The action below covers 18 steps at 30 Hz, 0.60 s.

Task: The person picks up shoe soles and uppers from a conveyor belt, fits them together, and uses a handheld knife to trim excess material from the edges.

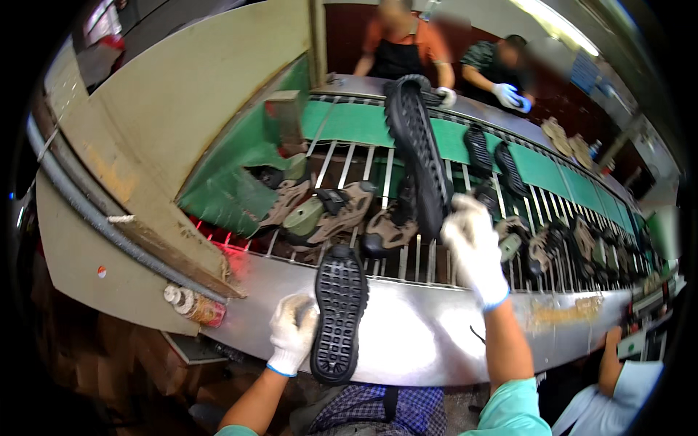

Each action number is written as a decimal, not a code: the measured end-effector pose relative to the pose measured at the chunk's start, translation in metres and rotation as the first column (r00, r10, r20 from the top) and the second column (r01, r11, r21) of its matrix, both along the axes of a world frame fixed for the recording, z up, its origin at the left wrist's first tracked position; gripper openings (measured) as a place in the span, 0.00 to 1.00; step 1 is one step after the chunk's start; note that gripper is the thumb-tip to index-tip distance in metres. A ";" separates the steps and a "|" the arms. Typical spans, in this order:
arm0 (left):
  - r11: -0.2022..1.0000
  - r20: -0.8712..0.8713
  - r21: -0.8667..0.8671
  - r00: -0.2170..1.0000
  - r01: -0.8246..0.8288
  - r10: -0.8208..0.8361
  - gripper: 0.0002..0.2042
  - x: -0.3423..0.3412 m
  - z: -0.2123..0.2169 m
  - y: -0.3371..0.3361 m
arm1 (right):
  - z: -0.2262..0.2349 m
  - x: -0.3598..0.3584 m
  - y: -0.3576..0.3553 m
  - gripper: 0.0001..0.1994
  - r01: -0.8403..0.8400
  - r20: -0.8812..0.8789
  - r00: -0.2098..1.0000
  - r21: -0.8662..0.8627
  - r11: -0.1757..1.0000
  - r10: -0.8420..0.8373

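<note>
The left hand (293, 333) grasps a black sole (339, 312) by its side, tread facing up, over the metal ledge (407, 334). The right hand (474, 245), somewhat blurred, grips the lower end of another sole (420, 149), which is raised above the shoes (343, 216) on the rack (388, 174).

One fisheye view looks from the person's head, down and forward over the bench (407, 320), close above the left hand (292, 330) and right hand (474, 243), and reaches to the co-workers (401, 54) on the far side; straight edges bend toward its dark rim.
</note>
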State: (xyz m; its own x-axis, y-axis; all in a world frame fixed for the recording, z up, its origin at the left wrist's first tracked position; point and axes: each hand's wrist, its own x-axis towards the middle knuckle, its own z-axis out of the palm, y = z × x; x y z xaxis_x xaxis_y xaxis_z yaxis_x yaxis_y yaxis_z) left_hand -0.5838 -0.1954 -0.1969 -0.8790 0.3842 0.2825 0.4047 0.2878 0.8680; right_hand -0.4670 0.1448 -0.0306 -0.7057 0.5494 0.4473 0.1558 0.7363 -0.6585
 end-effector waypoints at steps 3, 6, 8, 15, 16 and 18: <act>0.994 0.088 0.106 0.996 0.023 -0.032 0.17 0.000 0.000 -0.006 | -0.038 0.083 -0.071 0.11 -0.040 -0.042 0.997 0.450 0.892 0.066; 0.968 0.250 0.233 0.956 0.095 -0.154 0.26 0.013 0.003 0.012 | -0.085 0.149 -0.152 0.13 -0.028 0.065 0.998 0.274 0.961 0.011; 0.952 0.166 0.225 0.955 0.206 -0.246 0.28 0.028 0.000 0.023 | -0.116 0.168 -0.189 0.16 -0.005 0.236 0.971 0.155 0.988 -0.032; 0.916 0.177 0.213 0.909 0.340 -0.378 0.29 0.061 -0.015 0.022 | -0.092 0.175 -0.166 0.11 -0.129 0.027 0.991 -0.089 0.988 0.131; 0.884 0.258 0.334 0.871 0.326 -0.418 0.28 0.066 -0.015 0.022 | -0.089 0.178 -0.158 0.11 -0.070 0.017 0.997 -0.184 0.980 0.074; 0.876 0.156 0.164 0.864 0.454 -0.478 0.31 0.075 -0.009 0.018 | -0.114 0.185 -0.129 0.15 0.003 -0.113 0.993 -0.296 0.955 -0.039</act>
